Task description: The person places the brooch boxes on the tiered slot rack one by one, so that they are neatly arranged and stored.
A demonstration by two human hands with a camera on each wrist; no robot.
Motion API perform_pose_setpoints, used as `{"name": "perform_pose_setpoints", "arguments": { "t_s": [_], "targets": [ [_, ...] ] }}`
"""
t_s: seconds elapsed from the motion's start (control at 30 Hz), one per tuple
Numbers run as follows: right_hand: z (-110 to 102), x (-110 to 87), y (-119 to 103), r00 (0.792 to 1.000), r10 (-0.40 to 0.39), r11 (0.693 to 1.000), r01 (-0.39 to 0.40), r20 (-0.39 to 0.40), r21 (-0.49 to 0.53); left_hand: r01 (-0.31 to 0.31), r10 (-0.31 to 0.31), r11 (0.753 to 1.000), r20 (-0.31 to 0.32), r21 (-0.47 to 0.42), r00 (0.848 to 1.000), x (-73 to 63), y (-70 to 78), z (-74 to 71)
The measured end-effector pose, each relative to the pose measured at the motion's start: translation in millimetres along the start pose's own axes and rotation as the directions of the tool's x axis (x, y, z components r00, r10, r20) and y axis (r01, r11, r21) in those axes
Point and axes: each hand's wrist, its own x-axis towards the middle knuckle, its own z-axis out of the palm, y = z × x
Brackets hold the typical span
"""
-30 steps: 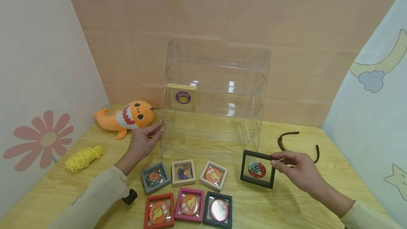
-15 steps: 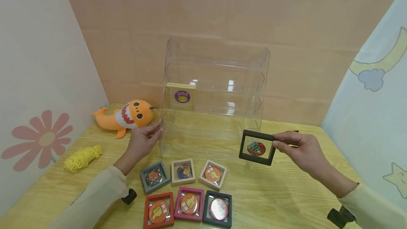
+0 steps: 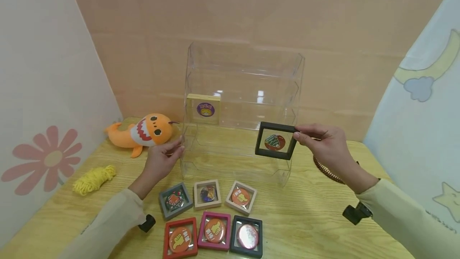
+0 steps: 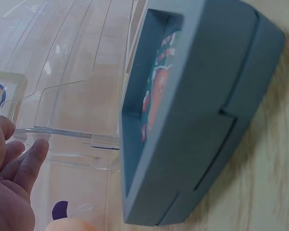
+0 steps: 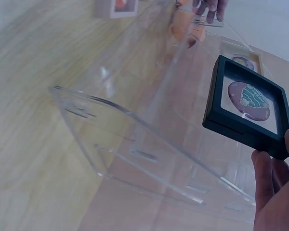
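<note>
In my head view, the person's right hand (image 3: 325, 147) pinches the black square display frame (image 3: 275, 142) at its right side, near the upper corner, thumb on the near face and fingers behind. The frame extends leftward from that grip, off the wooden table (image 3: 291, 227) and slightly tilted, its window unobstructed; the right wrist view shows a round red badge (image 5: 249, 101) with a green tree design inside. It overlaps the right part of the clear acrylic rack (image 3: 248, 76) as I look; whether they touch, I cannot tell. The left hand (image 3: 162, 161) pinches the rack's left side edge, thumb and fingertips closed on the plastic. A yellow bear-badge frame (image 3: 203, 110) stands on the rack's left side, at a middle tier. On the near side of the rack, I see two rows of frames on the table: gray frame (image 3: 176, 200) and two beige frames (image 3: 207, 195) farther, red frame (image 3: 180, 238), magenta frame (image 3: 214, 231) and dark frame (image 3: 246, 236) nearer. Far left lies an orange shark plush (image 3: 143, 131), with yellow cord (image 3: 94, 179) nearer.
</note>
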Motion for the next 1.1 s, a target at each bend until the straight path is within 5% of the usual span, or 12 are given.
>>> {"name": "perform_pose_setpoints", "arguments": {
  "t_s": [0.23, 0.7, 1.1],
  "targets": [
    [15, 31.4, -10, 0.998, -0.045, 0.991, 0.049, -0.040, 0.121, 0.006, -0.006, 1.000, -0.014, 0.006, 1.000, -3.3, -22.9, 2.7],
    [42, 81.8, -21, 0.982, -0.121, 0.987, 0.134, -0.143, 0.084, 0.034, -0.034, 0.999, -0.004, 0.018, 0.999, -2.8, -24.1, 3.9],
    [62, 97.7, -12, 0.984, -0.082, 0.992, 0.095, -0.157, 0.080, 0.035, -0.035, 0.999, -0.006, -0.003, 0.999, -2.0, -23.5, 8.1]
  ]
}}
